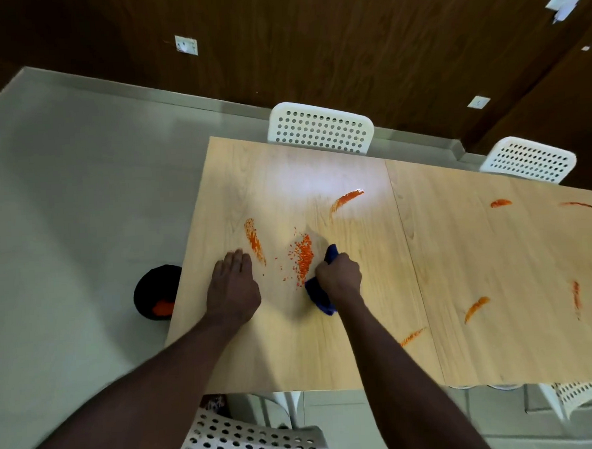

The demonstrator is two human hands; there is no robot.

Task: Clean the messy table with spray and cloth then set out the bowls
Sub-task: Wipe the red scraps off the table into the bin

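A light wooden table (362,341) carries several orange smears and a pile of orange crumbs (304,258) near its left end. My right hand (338,275) grips a dark blue cloth (320,298) pressed on the tabletop just right of the crumbs. My left hand (232,286) lies flat on the table, fingers straight, next to an orange smear (254,242). More smears lie at the far middle (347,198) and on the right half (475,309). No spray bottle or bowls on the table are in view.
A black bin (154,293) with something orange inside stands on the grey floor beside the table's left edge. White perforated chairs stand at the far side (320,128), far right (528,159), near side (251,439) and near right (578,395).
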